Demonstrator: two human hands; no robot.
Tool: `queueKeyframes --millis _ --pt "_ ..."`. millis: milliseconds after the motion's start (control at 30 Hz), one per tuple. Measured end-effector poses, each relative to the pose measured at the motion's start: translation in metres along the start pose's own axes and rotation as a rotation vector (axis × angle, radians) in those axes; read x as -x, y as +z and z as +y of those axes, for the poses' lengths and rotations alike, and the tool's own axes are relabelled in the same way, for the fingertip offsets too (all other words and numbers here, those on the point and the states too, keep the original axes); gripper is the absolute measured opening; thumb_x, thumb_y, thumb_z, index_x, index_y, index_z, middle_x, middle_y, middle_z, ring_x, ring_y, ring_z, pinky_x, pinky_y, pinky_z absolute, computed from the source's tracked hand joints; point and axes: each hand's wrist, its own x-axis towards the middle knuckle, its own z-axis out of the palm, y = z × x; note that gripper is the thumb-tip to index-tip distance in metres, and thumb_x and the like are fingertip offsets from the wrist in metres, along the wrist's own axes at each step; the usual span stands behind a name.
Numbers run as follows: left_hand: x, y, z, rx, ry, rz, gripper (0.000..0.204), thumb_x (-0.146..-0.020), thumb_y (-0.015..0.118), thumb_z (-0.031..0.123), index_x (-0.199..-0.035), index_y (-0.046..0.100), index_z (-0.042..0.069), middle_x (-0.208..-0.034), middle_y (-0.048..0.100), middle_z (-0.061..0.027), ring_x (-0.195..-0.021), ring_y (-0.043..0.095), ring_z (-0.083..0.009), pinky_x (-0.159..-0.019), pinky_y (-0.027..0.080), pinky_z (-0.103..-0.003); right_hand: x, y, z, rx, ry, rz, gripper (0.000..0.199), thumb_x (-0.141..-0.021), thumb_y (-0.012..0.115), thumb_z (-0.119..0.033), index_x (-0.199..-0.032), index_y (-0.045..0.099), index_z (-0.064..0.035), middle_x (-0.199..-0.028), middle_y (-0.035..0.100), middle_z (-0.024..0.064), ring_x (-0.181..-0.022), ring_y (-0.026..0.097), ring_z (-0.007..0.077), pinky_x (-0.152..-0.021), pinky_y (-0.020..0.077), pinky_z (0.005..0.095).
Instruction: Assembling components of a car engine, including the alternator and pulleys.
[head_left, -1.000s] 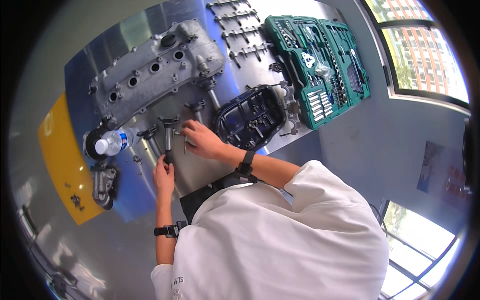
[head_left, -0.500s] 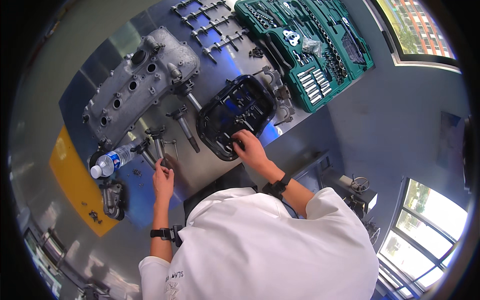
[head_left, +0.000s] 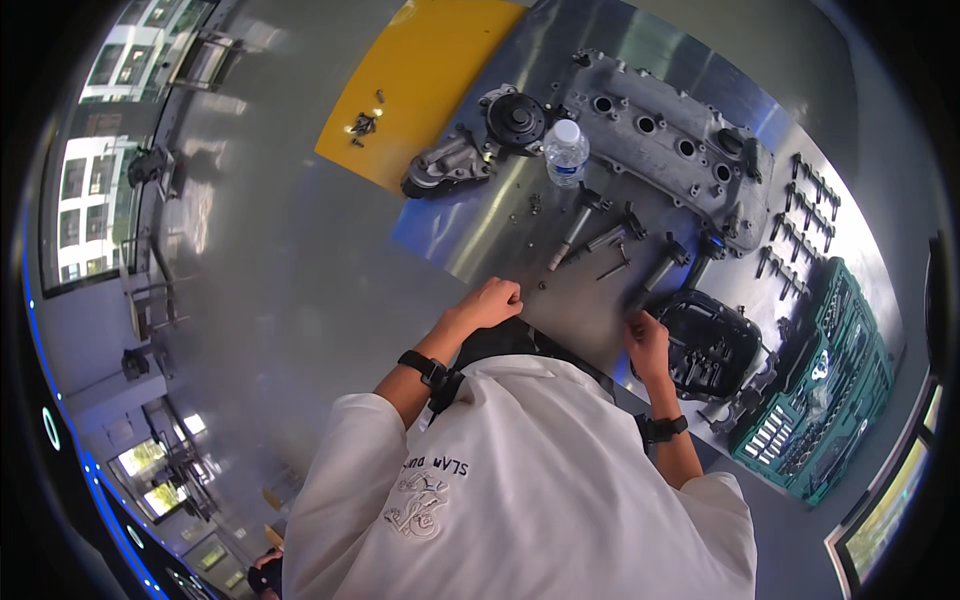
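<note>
Just over the table's front edge is my left hand (head_left: 494,302), its fingers curled closed; what they hold, if anything, is hidden. My right hand (head_left: 646,340) is at the left rim of a black oil pan (head_left: 745,376), fingers bent together around something I cannot make out. Inside the pan lie several small bolts (head_left: 708,368). Just beyond the right hand lies an ignition coil (head_left: 664,264), with another ignition coil (head_left: 580,226) farther left. Between the hands and the coils are a thin T-shaped metal tool (head_left: 614,262) and a small nut-like piece (head_left: 542,286).
A grey valve cover (head_left: 665,150) lies at the back, beside a water bottle (head_left: 567,155) and a black pulley (head_left: 517,120). A green socket set case (head_left: 830,400) is at the right. Bolts (head_left: 362,125) rest on a yellow sheet (head_left: 420,60). Camshaft-cap-like parts (head_left: 800,240) stand far right.
The view has swung left. My left hand has left the ignition coils for the table's front edge. My right hand has moved from inside the pan to its left rim.
</note>
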Motion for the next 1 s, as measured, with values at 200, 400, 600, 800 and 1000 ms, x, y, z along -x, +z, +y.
queueKeyframes --millis 200,400,600,800,1000 --pt "0.047 0.0 -0.057 0.076 -0.105 0.22 0.021 -0.083 0.066 0.019 -0.079 0.061 -0.001 -0.07 0.064 -0.0156 -0.065 0.061 -0.0308 -0.061 0.046 -0.04 -0.04 0.035 -0.022 0.091 -0.154 -0.156 0.01 -0.081 0.064 -0.006 -0.088 0.065 0.0015 -0.076 0.066 0.013 -0.066 0.064 0.0232 -0.063 0.0501 0.0319" --pt "0.072 -0.011 -0.113 0.187 -0.205 0.367 0.023 -0.084 0.068 0.021 -0.083 0.063 -0.001 -0.072 0.066 -0.0142 -0.066 0.062 -0.0266 -0.063 0.048 -0.039 -0.047 0.05 -0.043 0.165 -0.127 -0.201 0.011 -0.082 0.065 -0.008 -0.089 0.066 0.0017 -0.074 0.067 0.0122 -0.063 0.064 0.0204 -0.062 0.0496 0.0308" --pt "0.035 -0.106 -0.199 0.278 -0.202 0.896 0.023 -0.08 0.072 0.018 -0.092 0.063 0.001 -0.079 0.068 -0.0168 -0.07 0.065 -0.0332 -0.067 0.052 -0.041 -0.043 0.073 -0.065 0.175 -0.06 -0.134 0.012 -0.085 0.064 -0.008 -0.09 0.066 0.0023 -0.076 0.068 0.0117 -0.064 0.064 0.0171 -0.061 0.0498 0.029" --pt "-0.074 -0.258 -0.32 0.125 -0.24 1.174 0.061 -0.074 0.079 0.019 -0.121 0.044 0.001 -0.116 0.054 -0.0198 -0.11 0.055 -0.0356 -0.084 0.048 -0.045 -0.028 0.129 -0.077 0.159 0.117 0.076 0.012 -0.088 0.062 -0.009 -0.09 0.065 0.0028 -0.075 0.067 0.0078 -0.067 0.062 0.0111 -0.064 0.049 0.026" --pt "-0.143 -0.329 -0.37 0.223 -0.181 0.936 0.029 -0.078 0.078 0.017 -0.091 0.062 -0.004 -0.083 0.066 -0.0158 -0.079 0.065 -0.0339 -0.071 0.051 -0.042 0.063 0.26 -0.117 0.003 0.528 0.354 0.011 -0.088 0.061 -0.007 -0.089 0.065 0.0028 -0.07 0.065 0.0057 -0.064 0.061 0.0112 -0.063 0.0478 0.0255"
